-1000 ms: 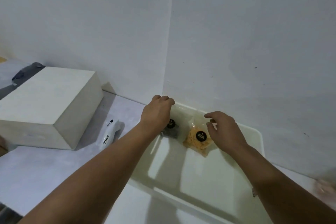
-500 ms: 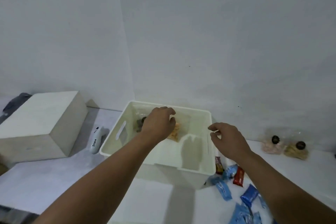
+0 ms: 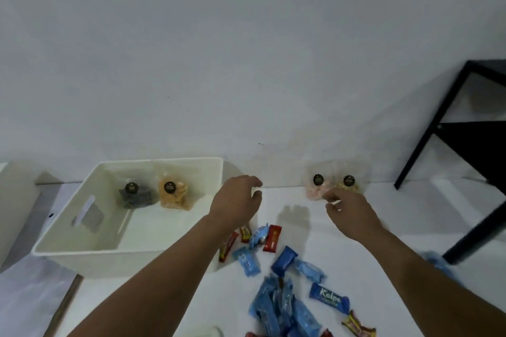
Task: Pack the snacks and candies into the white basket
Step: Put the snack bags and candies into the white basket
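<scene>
- R grip: right hand (image 3: 353, 216) over the surface, fingers loosely curled and grasping nothing, fingertips just short of the pink snack bag (image 3: 315, 189) at the wall.
- L grip: left hand (image 3: 236, 200) also released, fingers relaxed, hovering just right of the white basket (image 3: 82, 257) rim, holding nothing.
- Key relation: pink bag and the yellow snack bag (image 3: 350, 185) beside it lie at approx. 11–12 o'clock from the right hand, close by; from the left hand they sit at 3 o'clock, well apart. Right hand is the nearer; the reach looks like its job.
- Bags stand propped against the wall, side by side, touching or nearly so; can't tell which. Long axis runs roughly up the wall, so a pinch at the top edge seems likeliest.
- Already in the basket, far end: dark snack bag (image 3: 134, 195) and orange snack bag (image 3: 174, 194), side by side.
- Still out: wrapped candies (image 3: 284, 306), blue and red, scattered at 6 o'clock from both hands, between the forearms.
- Carry to the basket would run toward 9 o'clock, across the left hand's spot.
</scene>
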